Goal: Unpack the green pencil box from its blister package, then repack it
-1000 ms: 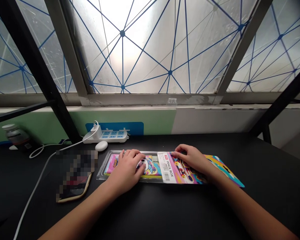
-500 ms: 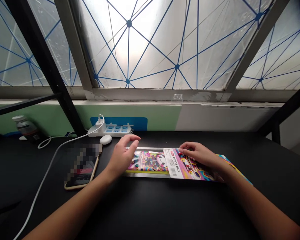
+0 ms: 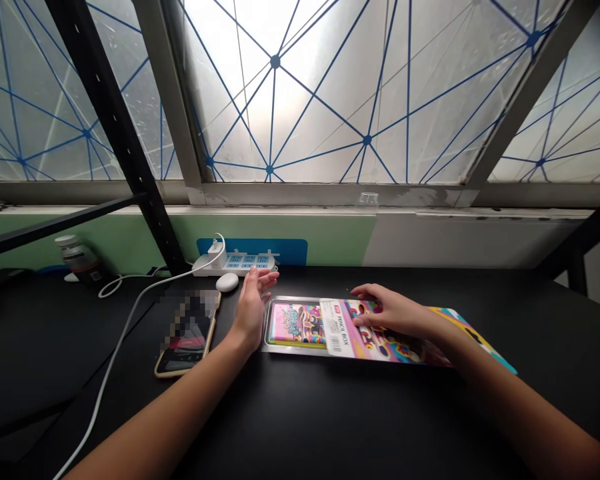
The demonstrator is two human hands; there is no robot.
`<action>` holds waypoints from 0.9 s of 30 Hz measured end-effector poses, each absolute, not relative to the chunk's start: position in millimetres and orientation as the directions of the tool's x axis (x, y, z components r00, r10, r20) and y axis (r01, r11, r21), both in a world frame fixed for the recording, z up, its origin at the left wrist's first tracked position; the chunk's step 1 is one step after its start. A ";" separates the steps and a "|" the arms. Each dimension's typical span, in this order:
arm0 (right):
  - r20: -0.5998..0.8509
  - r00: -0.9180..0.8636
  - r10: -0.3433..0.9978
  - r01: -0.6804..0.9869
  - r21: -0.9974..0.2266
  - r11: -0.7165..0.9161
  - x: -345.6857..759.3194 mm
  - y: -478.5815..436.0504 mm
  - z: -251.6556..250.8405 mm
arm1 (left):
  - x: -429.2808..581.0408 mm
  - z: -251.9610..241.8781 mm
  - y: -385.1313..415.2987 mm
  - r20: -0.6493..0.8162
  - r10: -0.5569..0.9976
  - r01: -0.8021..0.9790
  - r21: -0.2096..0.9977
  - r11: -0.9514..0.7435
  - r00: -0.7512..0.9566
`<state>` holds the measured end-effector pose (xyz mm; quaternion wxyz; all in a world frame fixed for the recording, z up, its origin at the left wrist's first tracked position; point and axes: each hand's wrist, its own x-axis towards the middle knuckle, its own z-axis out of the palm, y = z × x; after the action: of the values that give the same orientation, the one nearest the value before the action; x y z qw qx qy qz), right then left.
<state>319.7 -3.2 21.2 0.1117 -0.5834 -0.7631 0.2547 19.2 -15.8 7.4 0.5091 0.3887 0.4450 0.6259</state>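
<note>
A colourful pencil box (image 3: 297,325) lies in a clear plastic tray (image 3: 285,351) on the black table. A bright printed card (image 3: 345,333) marked "PENCIL BOX" covers the right part of it. Beside the tray's left end stands my left hand (image 3: 253,310), on its edge with fingers spread, palm towards the box, holding nothing. My right hand (image 3: 393,310) lies over the card, thumb on the print and the other fingers stretched towards its far edge. Further right, the card's yellow and blue corner (image 3: 480,337) shows past my wrist.
Left of my hand lies a phone (image 3: 190,340), with a white oval case (image 3: 227,283) behind it. A white power strip (image 3: 240,265) stands by the wall, its cable (image 3: 125,327) crossing the table. A bottle (image 3: 80,259) leans at the far left, near a black metal post (image 3: 130,160).
My left hand has turned upright and straightened its fingers, uncovering the tray's left end. The card now covers more of the pencil box. My right fingers have spread. The view has shifted slightly left.
</note>
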 end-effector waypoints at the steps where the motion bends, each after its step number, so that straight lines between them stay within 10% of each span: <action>1: -0.115 -0.298 0.948 0.845 -0.493 0.206 305.4 -2.4 24.2 | 19.2 7.2 -15.5 0.030 0.983 -0.307 0.948 -0.086 -0.181; 13: 0.075 -0.455 0.887 0.813 -0.372 0.448 210.9 -3.7 26.5 | 16.0 6.2 -10.3 -0.052 0.978 -0.241 0.970 0.002 -0.203; 27: 0.055 -0.334 0.941 0.816 -0.483 0.318 341.5 5.3 13.0 | 25.3 -5.3 -16.8 -0.129 0.983 -0.224 0.970 0.098 -0.129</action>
<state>341.5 5.3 13.0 0.1656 -0.5529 -0.7946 0.1885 25.3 -16.8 -5.3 0.5425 0.3760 0.5046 0.5565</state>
